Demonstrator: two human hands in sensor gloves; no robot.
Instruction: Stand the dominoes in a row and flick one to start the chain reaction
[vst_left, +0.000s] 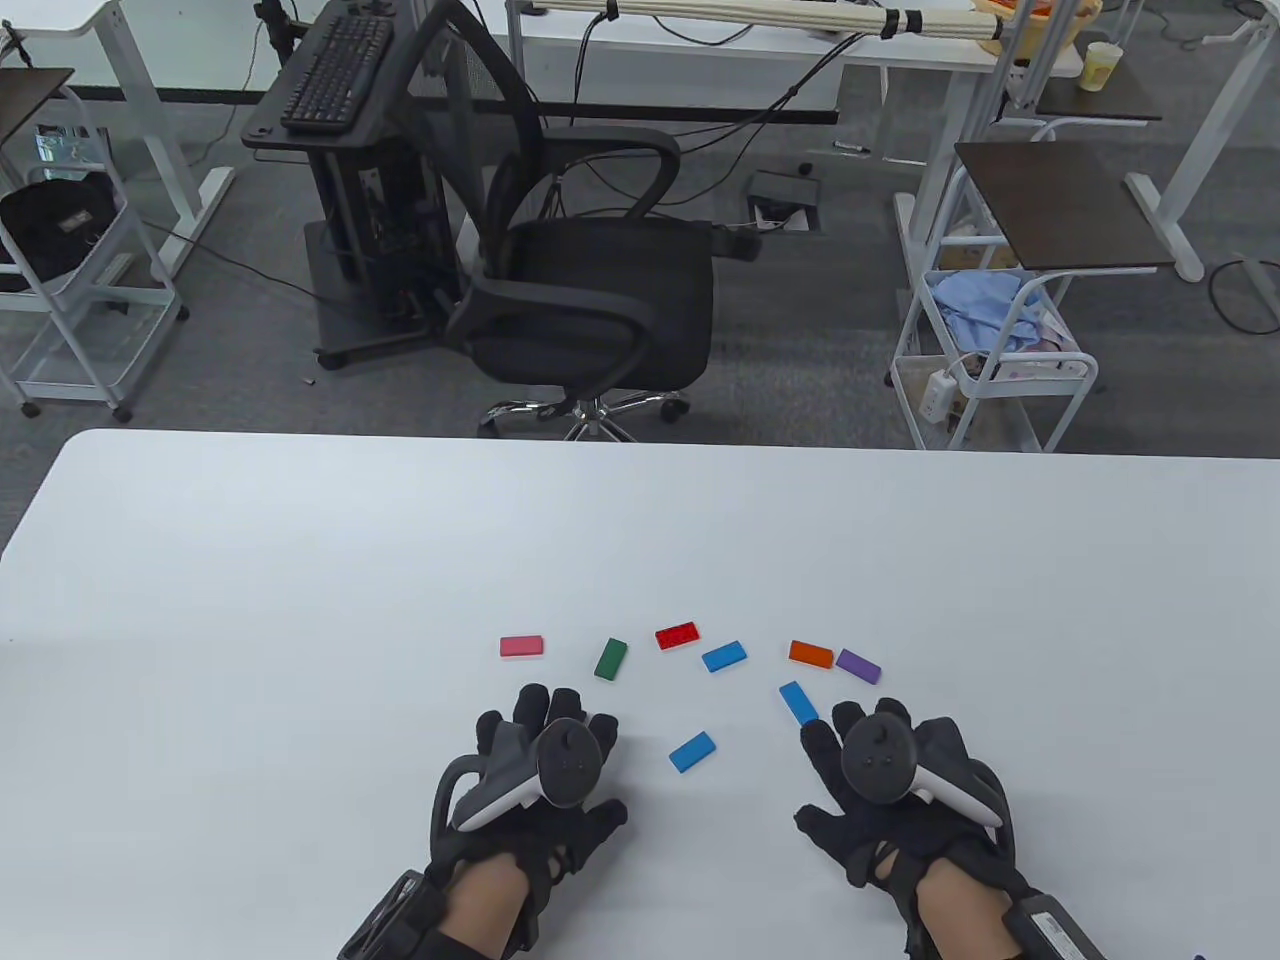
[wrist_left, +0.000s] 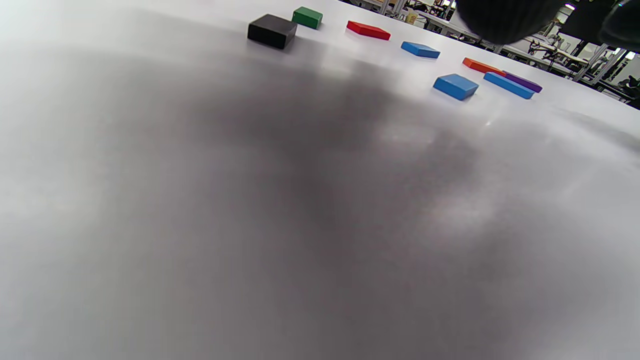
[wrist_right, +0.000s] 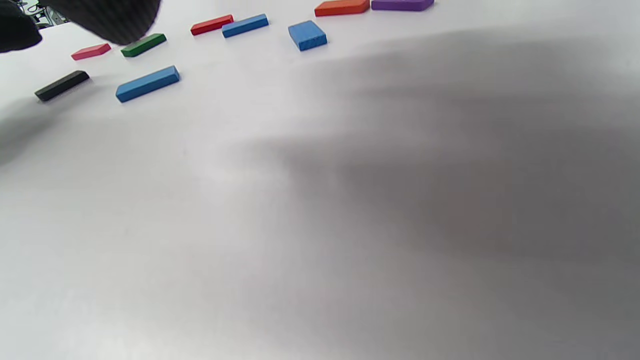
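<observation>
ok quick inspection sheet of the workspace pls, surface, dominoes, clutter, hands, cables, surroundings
Surface: white table, bare apart from the dominoes and hands.
Job's things: nine small flat dominoes, all lying down, none standing: pink, green, red, three blue, orange, purple; a black one shows only in the wrist views.
Clutter: nothing seen on the table.
Grippers: left hand and right hand rest flat, holding nothing.
Cables: nothing seen on the table; some run across the floor beyond.
Surroundings: black office chair, white carts, desks, a keyboard stand.
</observation>
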